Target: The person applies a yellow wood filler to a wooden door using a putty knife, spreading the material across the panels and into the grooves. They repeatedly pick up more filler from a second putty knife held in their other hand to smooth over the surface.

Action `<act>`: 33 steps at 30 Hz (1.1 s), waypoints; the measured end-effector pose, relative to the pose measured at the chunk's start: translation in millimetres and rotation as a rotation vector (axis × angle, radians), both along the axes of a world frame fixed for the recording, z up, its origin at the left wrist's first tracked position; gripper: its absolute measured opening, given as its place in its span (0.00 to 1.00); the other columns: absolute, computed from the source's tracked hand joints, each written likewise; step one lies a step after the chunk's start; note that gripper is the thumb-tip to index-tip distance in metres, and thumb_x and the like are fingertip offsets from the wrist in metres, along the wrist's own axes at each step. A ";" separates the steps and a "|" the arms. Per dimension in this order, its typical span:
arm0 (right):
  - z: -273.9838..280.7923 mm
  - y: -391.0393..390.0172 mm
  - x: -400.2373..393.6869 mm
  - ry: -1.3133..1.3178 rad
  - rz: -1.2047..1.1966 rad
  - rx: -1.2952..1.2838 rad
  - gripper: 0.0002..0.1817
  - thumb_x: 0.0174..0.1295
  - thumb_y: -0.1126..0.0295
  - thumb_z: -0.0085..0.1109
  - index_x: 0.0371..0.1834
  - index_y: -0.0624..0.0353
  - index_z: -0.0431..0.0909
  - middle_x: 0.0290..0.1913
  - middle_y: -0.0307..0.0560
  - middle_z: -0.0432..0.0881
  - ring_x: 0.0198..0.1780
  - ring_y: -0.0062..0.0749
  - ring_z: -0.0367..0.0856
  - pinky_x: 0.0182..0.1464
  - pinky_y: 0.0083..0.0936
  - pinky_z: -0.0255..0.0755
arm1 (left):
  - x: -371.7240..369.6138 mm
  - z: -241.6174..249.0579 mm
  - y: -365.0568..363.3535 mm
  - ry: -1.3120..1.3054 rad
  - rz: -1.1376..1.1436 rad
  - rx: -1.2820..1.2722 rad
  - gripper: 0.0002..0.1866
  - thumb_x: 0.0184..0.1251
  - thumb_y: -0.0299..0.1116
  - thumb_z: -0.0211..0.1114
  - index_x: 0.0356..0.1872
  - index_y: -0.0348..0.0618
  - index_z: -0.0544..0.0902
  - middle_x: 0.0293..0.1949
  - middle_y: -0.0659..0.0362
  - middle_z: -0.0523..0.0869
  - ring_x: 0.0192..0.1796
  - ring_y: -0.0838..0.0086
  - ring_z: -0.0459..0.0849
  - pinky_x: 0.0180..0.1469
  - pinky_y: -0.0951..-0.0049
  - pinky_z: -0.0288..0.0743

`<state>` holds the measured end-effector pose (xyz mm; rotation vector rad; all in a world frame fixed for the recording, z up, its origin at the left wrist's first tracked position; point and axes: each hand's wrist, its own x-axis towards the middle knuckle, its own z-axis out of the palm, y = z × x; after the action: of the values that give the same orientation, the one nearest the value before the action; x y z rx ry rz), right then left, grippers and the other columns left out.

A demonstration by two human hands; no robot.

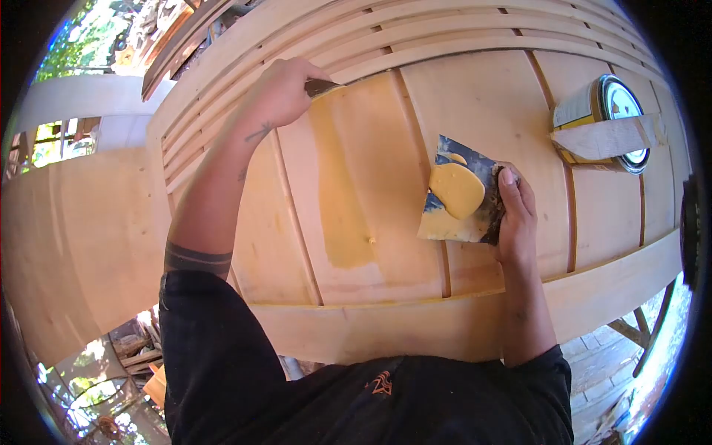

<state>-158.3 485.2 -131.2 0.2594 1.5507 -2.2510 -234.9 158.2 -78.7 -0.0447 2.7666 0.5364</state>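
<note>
My left hand (285,89) is closed around a dark scraper (324,87), its edge against the far end of a wooden door panel (475,96). Below it, a wide yellow band of wood filler (345,215) is spread over one board, with a small lump near its lower end. In my right hand (517,211) is a flat, stained mixing board (486,219), gripped at its right edge and held over the panel. A thick dollop of yellow filler (457,190) sits on that board. My left fingertips are partly hidden behind the hand.
A tin (582,115) stands on the panel at the right, with a pale flat strip (604,139) across it. Louvre slats (445,33) run along the far side. Another wooden piece (81,230) lies at the left, and the near frame rail (393,322) borders my body.
</note>
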 end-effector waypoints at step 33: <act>-10.3 4.2 -4.1 -0.081 -0.157 -0.069 0.20 0.68 0.59 0.50 0.55 0.64 0.70 0.48 0.45 0.78 0.50 0.29 0.78 0.53 0.27 0.72 | 64.6 1.2 -50.2 0.161 0.084 0.077 0.22 0.51 0.13 0.50 0.47 0.38 0.82 0.43 0.46 0.85 0.47 0.57 0.83 0.50 0.66 0.74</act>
<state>-162.4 489.5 -141.5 0.4614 1.4533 -2.3764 -170.3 108.0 -77.5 -0.1044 2.9075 0.6970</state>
